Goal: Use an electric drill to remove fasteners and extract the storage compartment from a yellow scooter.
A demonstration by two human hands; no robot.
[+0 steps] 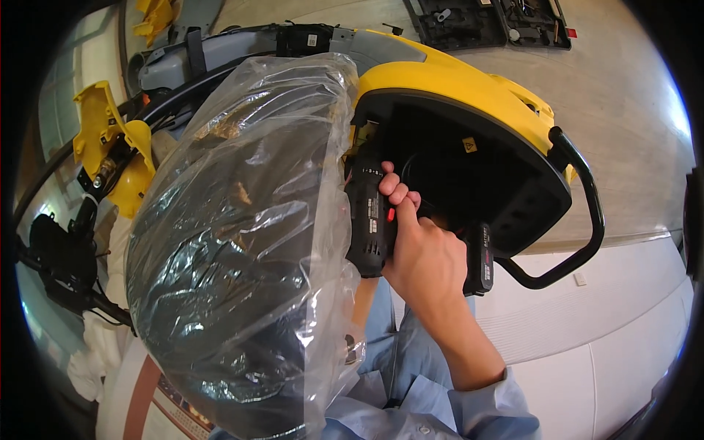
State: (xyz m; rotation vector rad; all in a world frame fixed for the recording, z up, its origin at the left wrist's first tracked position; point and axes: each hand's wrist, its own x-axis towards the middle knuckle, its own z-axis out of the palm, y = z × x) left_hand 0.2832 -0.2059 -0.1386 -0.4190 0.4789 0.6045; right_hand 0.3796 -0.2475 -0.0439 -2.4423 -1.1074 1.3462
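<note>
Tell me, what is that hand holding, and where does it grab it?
The right hand grips a black cordless drill by its handle. The left hand is not in view.

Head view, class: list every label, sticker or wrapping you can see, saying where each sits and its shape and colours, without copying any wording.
Clear plastic bag: wraps a big dark rounded part, left of centre; crinkled, glossy.
Yellow sticker: small square on the black underside of the yellow housing.
Label on the drill: pale strip with a red patch, on the black body gripped by the right hand.
White label: small square on a black part at top.
</note>
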